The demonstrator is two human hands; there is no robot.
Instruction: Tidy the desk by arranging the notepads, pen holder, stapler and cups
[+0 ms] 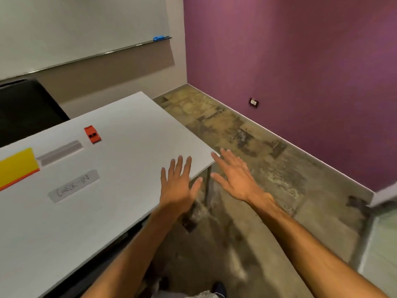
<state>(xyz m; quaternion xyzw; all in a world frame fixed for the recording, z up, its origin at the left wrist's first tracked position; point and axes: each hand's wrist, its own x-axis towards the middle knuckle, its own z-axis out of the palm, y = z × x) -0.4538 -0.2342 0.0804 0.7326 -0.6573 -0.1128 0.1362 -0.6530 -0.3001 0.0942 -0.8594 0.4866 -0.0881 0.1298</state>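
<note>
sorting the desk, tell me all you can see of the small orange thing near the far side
The small orange item is a flat, box-like rectangle with a black patch on top, too blurred to read. It lies on the grey desk, alone, just beyond a strip of grey tape. Neither hand touches it. Whether it is the stapler cannot be told.

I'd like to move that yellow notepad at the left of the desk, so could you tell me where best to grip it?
Take the yellow notepad by its right edge, coming from the right with the left hand. It lies flat, and that short edge faces the open hands; its left part is out of view.
</note>
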